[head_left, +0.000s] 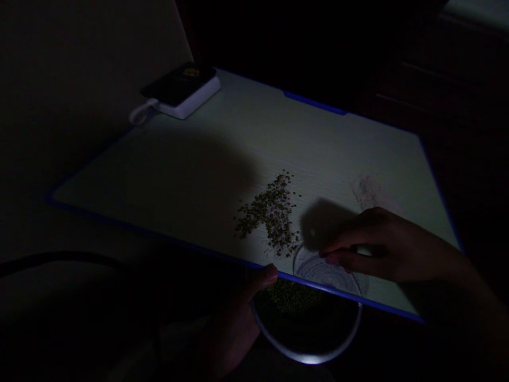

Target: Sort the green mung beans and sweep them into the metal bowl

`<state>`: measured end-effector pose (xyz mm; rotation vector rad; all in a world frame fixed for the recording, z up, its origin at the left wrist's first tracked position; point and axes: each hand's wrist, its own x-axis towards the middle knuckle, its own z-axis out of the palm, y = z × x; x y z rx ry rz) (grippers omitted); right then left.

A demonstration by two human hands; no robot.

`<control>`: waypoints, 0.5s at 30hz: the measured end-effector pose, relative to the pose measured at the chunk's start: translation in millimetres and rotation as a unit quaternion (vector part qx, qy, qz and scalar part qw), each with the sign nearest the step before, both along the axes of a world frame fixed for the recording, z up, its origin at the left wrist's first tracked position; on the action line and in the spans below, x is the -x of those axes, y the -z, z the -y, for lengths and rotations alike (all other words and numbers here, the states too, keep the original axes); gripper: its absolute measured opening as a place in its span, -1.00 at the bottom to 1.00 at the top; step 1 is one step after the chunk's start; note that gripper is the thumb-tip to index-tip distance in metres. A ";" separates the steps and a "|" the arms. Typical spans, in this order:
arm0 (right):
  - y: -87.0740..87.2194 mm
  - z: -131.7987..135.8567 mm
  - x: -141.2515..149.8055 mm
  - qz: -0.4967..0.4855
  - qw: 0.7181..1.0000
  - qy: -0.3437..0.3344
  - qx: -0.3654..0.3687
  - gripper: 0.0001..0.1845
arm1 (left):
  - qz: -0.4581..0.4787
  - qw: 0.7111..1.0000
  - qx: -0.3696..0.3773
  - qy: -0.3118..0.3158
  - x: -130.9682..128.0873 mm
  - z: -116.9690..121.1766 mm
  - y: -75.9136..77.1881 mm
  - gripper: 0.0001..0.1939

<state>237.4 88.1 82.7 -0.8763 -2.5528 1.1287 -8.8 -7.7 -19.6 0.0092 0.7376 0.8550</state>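
Small green beans mixed with pale grains lie in a loose pile [274, 212] on a white board [191, 175] with a blue edge. Just below the board's near edge is a round bowl [312, 358] with a pale rim, and green beans [296, 297] are in it. My left hand [242, 323] is closed around the bowl's left side, its thumb at the board's edge and its other fingers hidden. Over a clear round dish or lid [314, 268] on the board, my right hand [377, 246] has thumb and forefinger pinched; what is between them, if anything, cannot be made out.
A pale pinkish heap of fine grains [369, 191] lies beyond my right hand. At the board's far left corner sits a white box-like device [194, 98] with a dark top and a looped strap [141, 112]. A dark cable [59, 257] curves at the left. The surroundings are very dark.
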 end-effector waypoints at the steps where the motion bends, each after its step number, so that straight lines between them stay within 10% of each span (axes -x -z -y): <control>1: 0.5 -0.1 -0.3 0.004 1.000 0.004 0.002 -0.77 | -0.001 1.000 0.001 -0.001 0.2 0.4 1.1 -0.44; 15: 2.0 -15.2 -32.2 0.063 0.961 0.265 -0.052 -0.73 | -0.009 1.000 -0.005 -0.013 2.7 -2.3 -4.0 -0.21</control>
